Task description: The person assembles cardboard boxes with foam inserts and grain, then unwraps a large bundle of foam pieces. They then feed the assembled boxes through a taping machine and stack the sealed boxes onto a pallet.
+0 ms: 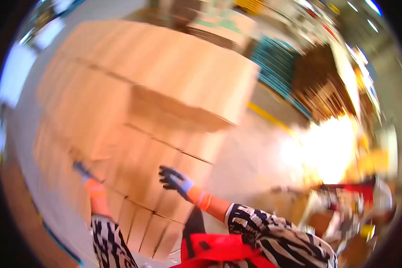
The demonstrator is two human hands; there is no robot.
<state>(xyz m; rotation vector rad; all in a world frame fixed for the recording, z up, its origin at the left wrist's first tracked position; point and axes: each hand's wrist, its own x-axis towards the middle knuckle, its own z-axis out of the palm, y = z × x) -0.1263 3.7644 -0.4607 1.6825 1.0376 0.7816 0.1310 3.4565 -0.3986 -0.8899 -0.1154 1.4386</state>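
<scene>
A stack of large cardboard boxes (165, 58) fills the left and middle of the head view, blurred by motion. My left hand (81, 171), in a blue-grey work glove with an orange cuff, is at the lower near corner of a cardboard box (91, 111) in the stack; its fingers are smeared. My right hand (174, 179), gloved alike with dark fingertips, hovers over the lower boxes (169, 154) with its fingers apart and nothing in it. A stepped gap shows between the taller boxes and the lower ones.
Blue pallets (277, 64) stand at the back right beside a brown stack of flat pieces (319, 80). A yellow line (269, 117) runs along the floor. Bright glare (328, 149) covers part of the right side, with blurred clutter below it.
</scene>
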